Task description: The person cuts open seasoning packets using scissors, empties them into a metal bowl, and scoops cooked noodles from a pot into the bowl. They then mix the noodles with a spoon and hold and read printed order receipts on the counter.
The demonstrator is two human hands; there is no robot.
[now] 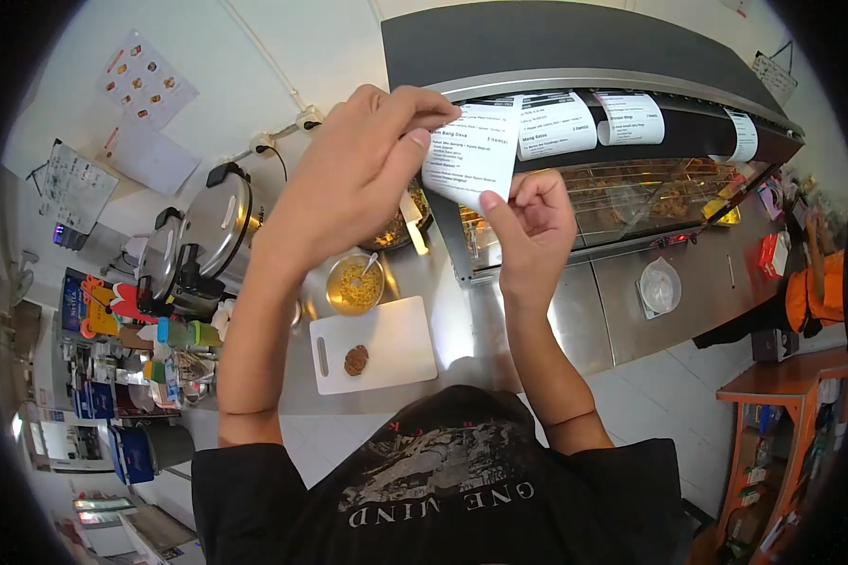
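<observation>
Both hands are raised at the left end of a row of printed slips under the dark cabinet edge. My left hand [363, 165] pinches the upper left part of a white order slip [471, 155], fingertips at its top corner. Lower down, my right hand [537, 221] holds the slip's bottom edge between thumb and curled fingers. The slip's top lies against the cabinet's rail. To its right hang a second slip [558, 127] and a third slip [634, 120], with a smaller slip [744, 137] further along.
Below the hands, a white cutting board [400, 353] bears a brown piece of food [356, 360]. A metal bowl [355, 285] of yellow food is behind it. Large lidded pots [219, 221] stand left. A glass display case [622, 212] is ahead; a person in orange [815, 292] is far right.
</observation>
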